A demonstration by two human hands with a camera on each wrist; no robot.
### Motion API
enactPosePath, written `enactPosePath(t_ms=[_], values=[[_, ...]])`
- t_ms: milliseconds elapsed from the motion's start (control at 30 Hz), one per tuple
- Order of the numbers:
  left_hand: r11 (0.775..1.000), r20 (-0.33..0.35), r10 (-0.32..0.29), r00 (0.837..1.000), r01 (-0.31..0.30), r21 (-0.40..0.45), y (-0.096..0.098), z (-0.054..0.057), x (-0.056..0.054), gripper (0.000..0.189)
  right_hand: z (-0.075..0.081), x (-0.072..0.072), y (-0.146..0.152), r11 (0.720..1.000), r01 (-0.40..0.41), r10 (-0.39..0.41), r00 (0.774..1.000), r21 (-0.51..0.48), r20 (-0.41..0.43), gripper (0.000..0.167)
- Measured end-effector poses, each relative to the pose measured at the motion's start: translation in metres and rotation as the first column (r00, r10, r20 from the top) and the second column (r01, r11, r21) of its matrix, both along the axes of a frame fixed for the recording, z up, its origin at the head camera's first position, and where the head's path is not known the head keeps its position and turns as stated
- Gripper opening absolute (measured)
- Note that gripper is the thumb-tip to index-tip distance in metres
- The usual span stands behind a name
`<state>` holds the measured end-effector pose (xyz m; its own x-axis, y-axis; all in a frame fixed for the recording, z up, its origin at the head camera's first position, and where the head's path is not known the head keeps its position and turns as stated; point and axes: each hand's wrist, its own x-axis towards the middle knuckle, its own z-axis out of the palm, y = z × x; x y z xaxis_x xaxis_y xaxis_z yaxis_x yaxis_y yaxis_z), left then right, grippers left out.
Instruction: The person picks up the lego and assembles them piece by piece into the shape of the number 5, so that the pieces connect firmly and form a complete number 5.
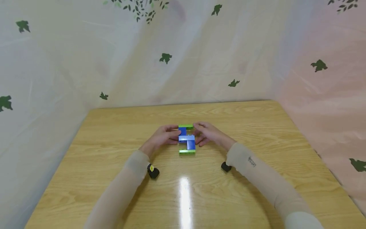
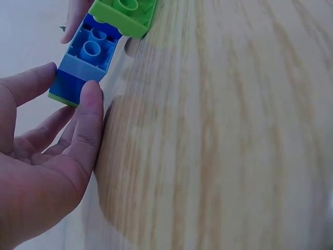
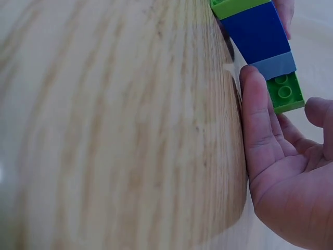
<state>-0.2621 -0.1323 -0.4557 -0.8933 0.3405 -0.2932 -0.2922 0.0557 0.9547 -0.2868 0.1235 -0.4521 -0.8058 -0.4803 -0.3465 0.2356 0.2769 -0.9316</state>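
A zigzag structure of joined toy bricks (image 1: 191,145) is at the middle of the table, with dark and light blue bricks between two green ones. My left hand (image 1: 163,136) pinches its left side, the thumb on a dark blue brick. In the left wrist view, a fingertip (image 2: 92,89) overlaps the blue bricks. At the right side, my right hand (image 1: 210,133) has its fingers fairly straight. Its thumb touches the end of the far green brick (image 3: 286,94), and a fingertip (image 3: 250,73) is right at the blue edge in the right wrist view.
The wooden table (image 1: 114,136) reaches back to a pale cloth (image 1: 128,70) printed with green birds and leaves. Both forearms wear light sleeves (image 1: 254,168), with a small black device (image 1: 153,171) at each wrist.
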Motion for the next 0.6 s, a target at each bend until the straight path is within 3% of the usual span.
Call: enactPosePath(t_ms=[600], values=[[0.996, -0.003, 0.025, 1.0, -0.025, -0.082, 0.0017, -0.0028, -0.0016, 0.056, -0.0042, -0.0036, 0.0003, 1.0, 0.004, -0.005, 0.999, 0.011, 0.046, 0.057]])
